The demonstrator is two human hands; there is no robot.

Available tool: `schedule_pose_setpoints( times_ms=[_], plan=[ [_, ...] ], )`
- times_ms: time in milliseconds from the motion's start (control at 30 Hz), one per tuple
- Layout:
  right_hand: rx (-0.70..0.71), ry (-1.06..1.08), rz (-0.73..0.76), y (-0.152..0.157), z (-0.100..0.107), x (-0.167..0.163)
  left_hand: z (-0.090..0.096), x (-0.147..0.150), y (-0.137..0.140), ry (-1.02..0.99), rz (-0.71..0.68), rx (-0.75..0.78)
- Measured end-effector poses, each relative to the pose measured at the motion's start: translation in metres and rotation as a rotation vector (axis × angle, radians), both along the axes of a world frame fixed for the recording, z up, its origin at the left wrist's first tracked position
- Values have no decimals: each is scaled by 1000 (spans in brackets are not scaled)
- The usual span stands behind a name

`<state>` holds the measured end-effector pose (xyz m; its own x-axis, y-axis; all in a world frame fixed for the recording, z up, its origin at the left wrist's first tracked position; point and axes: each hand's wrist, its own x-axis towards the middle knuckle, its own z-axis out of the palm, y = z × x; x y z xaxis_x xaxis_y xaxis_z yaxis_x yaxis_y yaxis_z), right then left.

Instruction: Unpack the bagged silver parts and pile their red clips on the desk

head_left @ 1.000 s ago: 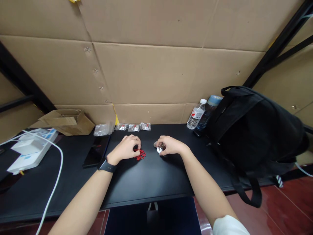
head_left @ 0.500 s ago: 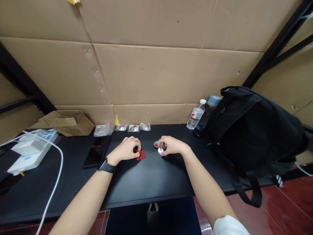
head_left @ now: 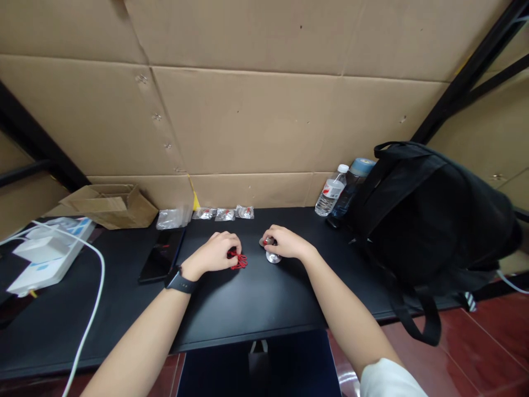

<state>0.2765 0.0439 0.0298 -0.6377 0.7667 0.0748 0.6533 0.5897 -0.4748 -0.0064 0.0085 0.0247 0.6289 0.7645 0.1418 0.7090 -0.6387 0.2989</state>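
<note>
My left hand [head_left: 218, 251], with a black watch [head_left: 180, 280] on its wrist, is closed on a small bundle of red cord [head_left: 239, 261] low over the black desk. Thumb and fingers pinch its left end, and loops stick out to the right. To the right, my right hand [head_left: 287, 241] has its fingers curled over a round metal disc [head_left: 262, 241] with a bit of red at its middle. The fingertips hide most of that disc. A second shiny metal disc [head_left: 273, 257] lies on the desk just below these fingers.
Several clear packets [head_left: 225, 214] line the cardboard wall, beside plastic bags [head_left: 171, 218] and a brown paper bag [head_left: 113, 207]. A phone [head_left: 162, 256] and white power strip [head_left: 52, 256] lie left. Bottles [head_left: 330, 192] and a black backpack [head_left: 433, 220] stand right.
My right hand has shifted slightly up and left, off the shiny disc, onto the disc with red at its middle. My left hand stays on the red cord almost unmoved.
</note>
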Motion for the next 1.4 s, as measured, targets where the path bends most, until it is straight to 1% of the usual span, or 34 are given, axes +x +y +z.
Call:
schedule_pose_setpoints(
  times_ms=[200, 367, 500, 567, 767, 933, 1067, 1133, 1300, 1400],
  plan=[
    [80, -59, -117, 2, -5, -2, -4, 3, -3, -67, 25, 18],
    [90, -96, -127, 4, -9, -1, -4, 6, -2, -73, 6, 5],
    [131, -144, -246, 6, -9, 1, -4, 8, -2, -92, -6, 10],
    [138, -142, -295, 9, -11, 3, -5, 8, -1, -102, -3, 17],
    [143, -81, -362, 20, -17, 7, -10, 6, 3, -100, -7, 17],
    [107, -54, -322, 26, -15, 18, -11, 5, 5, -89, -5, 9],
    [164, -10, -344, 34, -16, 32, -11, 4, 5, -93, 1, 7],
    [164, -6, -332, 37, -20, 36, -11, 4, 6, -100, -3, 10],
    [134, -65, -314, 40, -27, 35, -11, 4, 5, -110, -11, 9],
    [135, -26, -270, 40, -26, 34, -10, 5, 5, -113, -5, 11]
  ],
)
